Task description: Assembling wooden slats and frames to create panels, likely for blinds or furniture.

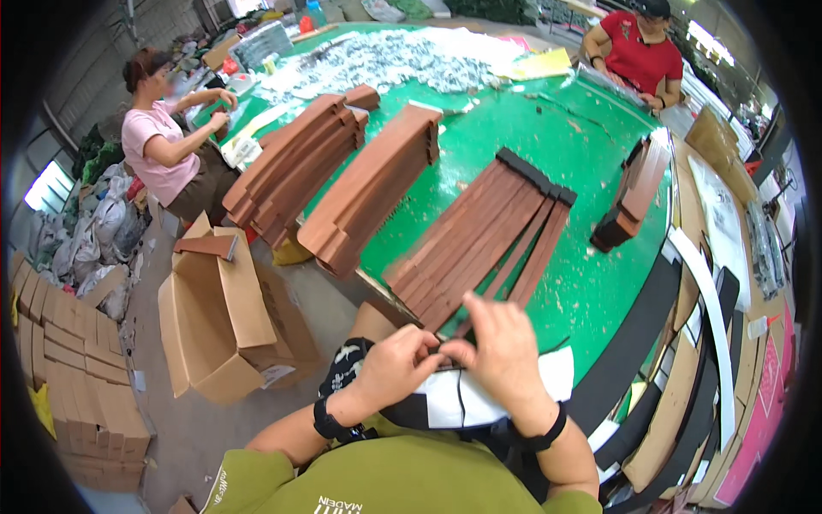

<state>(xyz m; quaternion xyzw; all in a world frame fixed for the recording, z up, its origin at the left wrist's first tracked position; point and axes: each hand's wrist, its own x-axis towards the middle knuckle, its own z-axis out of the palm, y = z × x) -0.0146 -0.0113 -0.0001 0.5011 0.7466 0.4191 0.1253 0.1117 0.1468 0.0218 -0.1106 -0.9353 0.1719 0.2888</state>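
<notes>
My left hand [396, 367] is closed in a pinch at the table's near edge. Close beside it, my right hand [505, 355] curls inward, its thumb almost meeting the left fingertips. A small dark piece shows between the fingers, but they hide most of it. Just beyond my hands lies a fanned row of brown wood-look slats [467, 244], with black caps [524, 174] on their far ends. White sheets [443, 401] crossed by a thin black strip lie under my wrists.
Stacks of brown slats [372, 188] stand left on the green table [591, 317]; another bundle [634, 188] is at right. An open cardboard box [205, 325] stands on the floor. Small silvery pieces [385, 64] are heaped behind. Two people work across the table, left and right.
</notes>
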